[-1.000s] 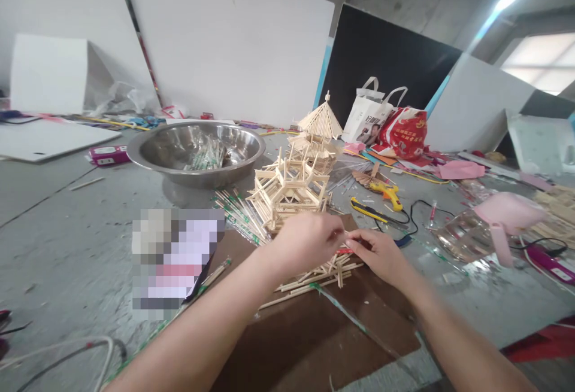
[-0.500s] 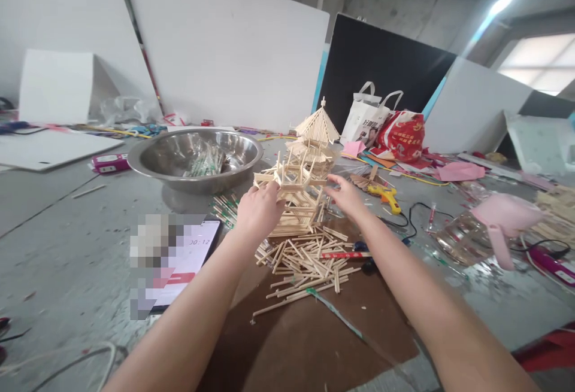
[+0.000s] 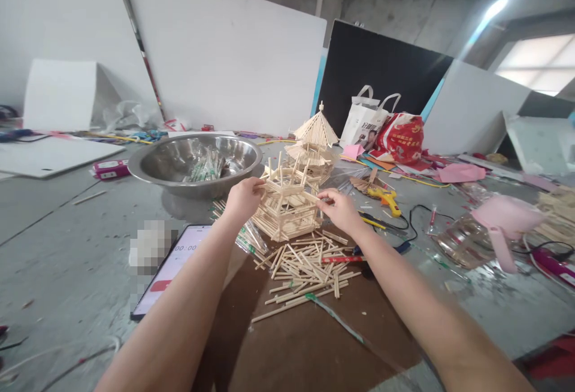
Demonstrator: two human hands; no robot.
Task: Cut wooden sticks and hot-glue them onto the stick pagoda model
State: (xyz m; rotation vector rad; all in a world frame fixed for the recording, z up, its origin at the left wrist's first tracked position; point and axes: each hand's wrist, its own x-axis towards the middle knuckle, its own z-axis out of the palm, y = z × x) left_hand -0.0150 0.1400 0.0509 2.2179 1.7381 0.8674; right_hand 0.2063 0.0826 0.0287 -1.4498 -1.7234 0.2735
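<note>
Left hand (image 3: 244, 203) had its grip pinched on the upper left side of the stick frame (image 3: 287, 215); right hand (image 3: 338, 207) pinched its upper right. Frame stood behind loose sticks (image 3: 305, 266) on a brown sheet (image 3: 278, 356), in front of roofed tower (image 3: 315, 131), metal basin (image 3: 193, 187) to the left.

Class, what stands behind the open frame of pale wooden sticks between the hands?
Behind the frame of pale wooden sticks rises a pale, tiered, pointed wooden tower; its roofs show. The frame covers much of the lower part, which cannot be seen.
</note>
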